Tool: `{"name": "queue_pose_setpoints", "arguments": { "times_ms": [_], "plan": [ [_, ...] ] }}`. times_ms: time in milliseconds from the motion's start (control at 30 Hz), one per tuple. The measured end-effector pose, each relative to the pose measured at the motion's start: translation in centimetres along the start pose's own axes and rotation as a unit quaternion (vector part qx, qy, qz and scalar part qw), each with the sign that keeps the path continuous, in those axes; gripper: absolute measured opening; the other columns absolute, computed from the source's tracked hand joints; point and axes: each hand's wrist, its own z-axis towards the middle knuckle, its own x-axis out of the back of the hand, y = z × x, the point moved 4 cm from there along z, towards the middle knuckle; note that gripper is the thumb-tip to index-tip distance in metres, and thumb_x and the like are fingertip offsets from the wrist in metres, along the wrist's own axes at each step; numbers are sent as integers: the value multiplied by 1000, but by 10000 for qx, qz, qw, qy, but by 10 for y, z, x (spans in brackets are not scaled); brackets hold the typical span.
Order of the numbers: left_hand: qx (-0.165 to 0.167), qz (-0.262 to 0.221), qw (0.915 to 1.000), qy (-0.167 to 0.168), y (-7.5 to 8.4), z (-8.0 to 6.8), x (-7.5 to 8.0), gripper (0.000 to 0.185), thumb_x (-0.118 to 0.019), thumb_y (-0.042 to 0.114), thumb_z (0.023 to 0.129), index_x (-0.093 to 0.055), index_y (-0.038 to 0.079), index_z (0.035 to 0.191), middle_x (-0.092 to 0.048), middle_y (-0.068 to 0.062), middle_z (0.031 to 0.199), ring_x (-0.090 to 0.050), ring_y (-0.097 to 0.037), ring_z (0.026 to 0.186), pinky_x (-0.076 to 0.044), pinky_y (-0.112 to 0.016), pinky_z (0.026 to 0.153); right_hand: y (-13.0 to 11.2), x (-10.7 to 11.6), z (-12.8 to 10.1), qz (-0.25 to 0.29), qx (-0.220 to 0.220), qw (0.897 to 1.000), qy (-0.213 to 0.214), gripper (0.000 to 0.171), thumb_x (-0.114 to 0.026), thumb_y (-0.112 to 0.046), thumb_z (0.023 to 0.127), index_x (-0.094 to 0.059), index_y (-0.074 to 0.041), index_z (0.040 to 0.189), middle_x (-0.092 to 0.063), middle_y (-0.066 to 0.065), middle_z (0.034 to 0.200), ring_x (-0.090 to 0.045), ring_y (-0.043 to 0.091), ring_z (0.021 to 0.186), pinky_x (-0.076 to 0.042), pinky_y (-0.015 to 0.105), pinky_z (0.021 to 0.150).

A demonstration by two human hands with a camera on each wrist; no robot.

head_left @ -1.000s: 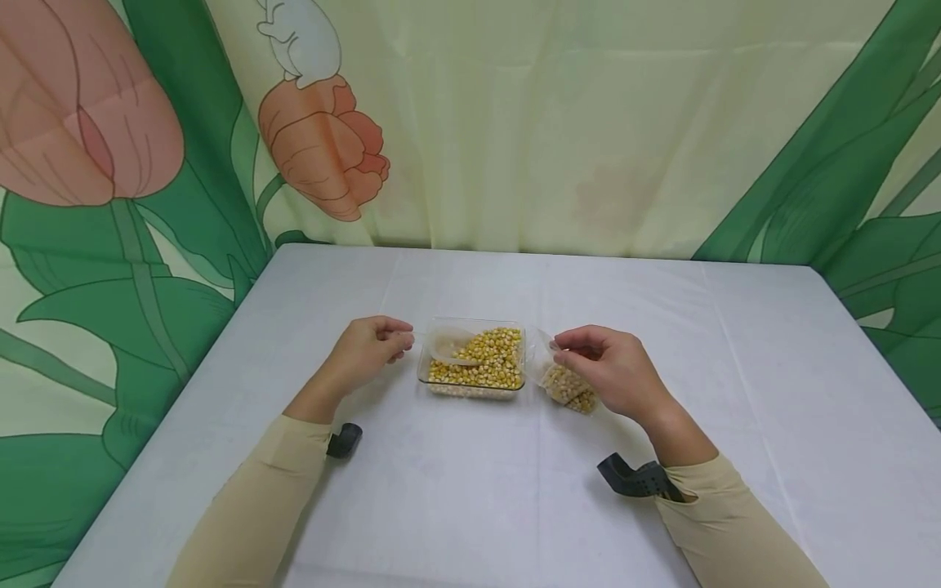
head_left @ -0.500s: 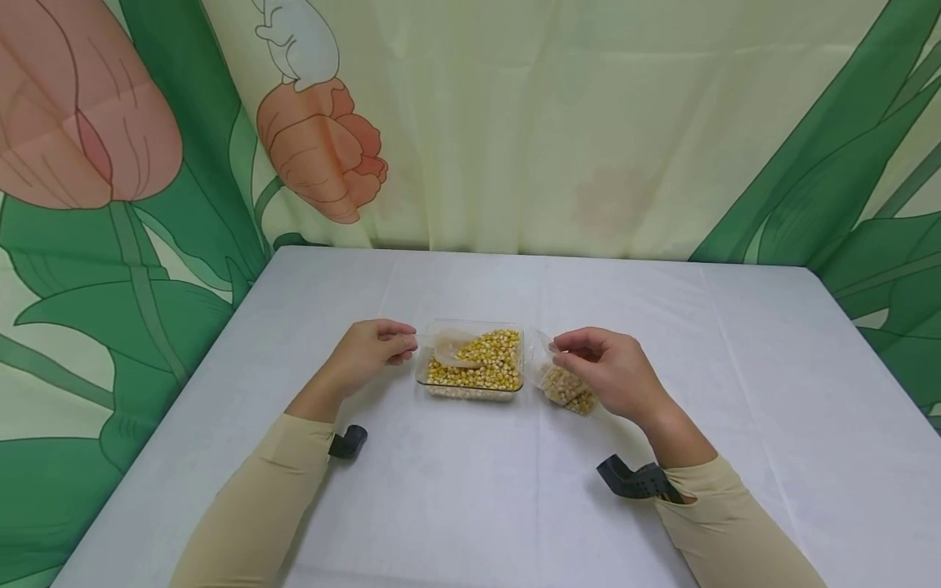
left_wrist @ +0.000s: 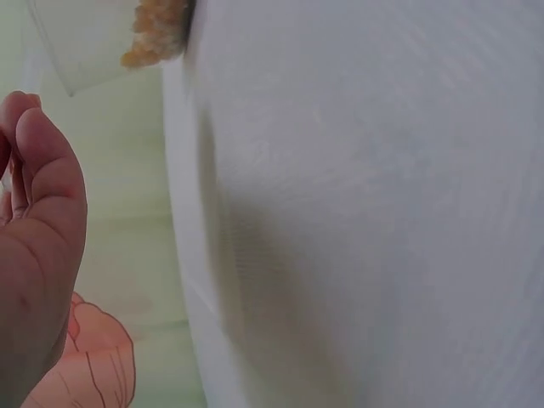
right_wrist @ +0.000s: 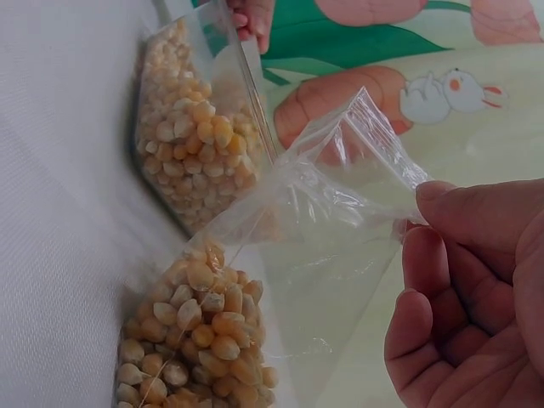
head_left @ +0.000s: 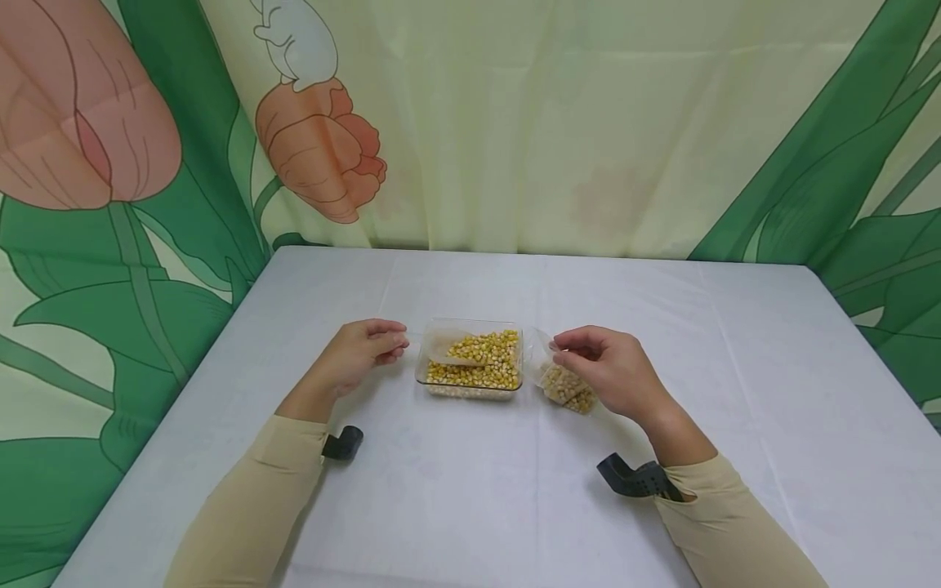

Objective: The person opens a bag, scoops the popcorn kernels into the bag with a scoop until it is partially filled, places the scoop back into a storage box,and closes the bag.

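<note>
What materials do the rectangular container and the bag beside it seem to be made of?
The container looks like clear glass or rigid plastic, smooth and glossy; corn shows through its straight, stiff walls, but which is unclear. The bag seems thin, flexible plastic film, transparent and shiny, judging by its creases and bright highlights.

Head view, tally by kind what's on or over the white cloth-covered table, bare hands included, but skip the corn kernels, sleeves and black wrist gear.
Bare hands: 2 (left hand, right hand)
Clear rectangular container with yellow corn: 1
Clear plastic bag with corn: 1
Pale translucent scoop: 1
Total: 5
</note>
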Motion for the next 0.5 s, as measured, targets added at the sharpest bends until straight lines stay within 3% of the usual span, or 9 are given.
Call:
{"name": "queue_pose_setpoints", "arguments": {
  "times_ms": [300, 500],
  "plan": [
    [-173, -438, 9989, -38, 5, -4, 6, 36, -55, 5, 103, -50, -13, 133, -64, -19, 112, -61, -15, 90, -53, -21, 80, 0, -1, 2, -4, 89, 10000, -5, 17, -71, -5, 92, -72, 0, 108, -73, 10, 105, -66, 23, 91, -54, 21, 74],
    [-145, -830, 9964, -121, 3, -5, 5, 39, -55, 6, 103, -47, -14, 135, -65, -8, 101, -61, -9, 83, -53, -19, 77, 1, -1, 2, 4, 65, 10000, -2, 17, -70, -4, 92, -72, 0, 109, -73, 10, 105, -66, 23, 91, -54, 21, 74]
  ]
}}
